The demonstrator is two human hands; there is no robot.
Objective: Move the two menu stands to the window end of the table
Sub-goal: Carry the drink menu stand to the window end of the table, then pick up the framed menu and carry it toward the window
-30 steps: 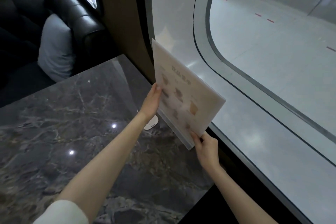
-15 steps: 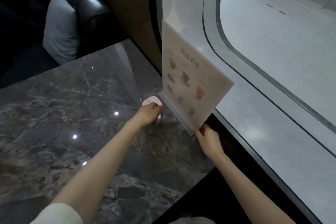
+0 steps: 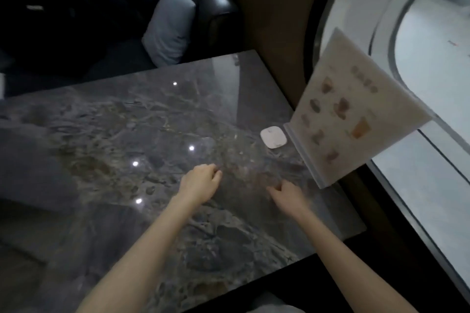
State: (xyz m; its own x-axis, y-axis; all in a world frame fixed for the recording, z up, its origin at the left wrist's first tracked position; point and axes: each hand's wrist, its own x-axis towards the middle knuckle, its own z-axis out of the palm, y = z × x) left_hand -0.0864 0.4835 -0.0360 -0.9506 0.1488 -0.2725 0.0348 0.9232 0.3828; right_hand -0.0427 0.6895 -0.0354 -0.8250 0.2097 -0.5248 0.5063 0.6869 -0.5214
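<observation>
One menu stand (image 3: 353, 114), a pale card with drink pictures in a clear base, stands upright at the window end of the dark marble table (image 3: 127, 134). Neither hand touches it. My left hand (image 3: 201, 181) hovers over the table's middle, empty, with its fingers loosely curled. My right hand (image 3: 287, 193) is also empty and hangs just left of the stand's near corner, a short gap away. I see only this one stand.
A small white rounded device (image 3: 273, 137) lies on the table right beside the stand's base. A black leather bench with a grey cushion (image 3: 169, 28) is across the table. The window (image 3: 432, 58) runs along the right side.
Both hands have let go of the menu stand and drawn back toward me over the table. The stand now stands by itself at the window end.
</observation>
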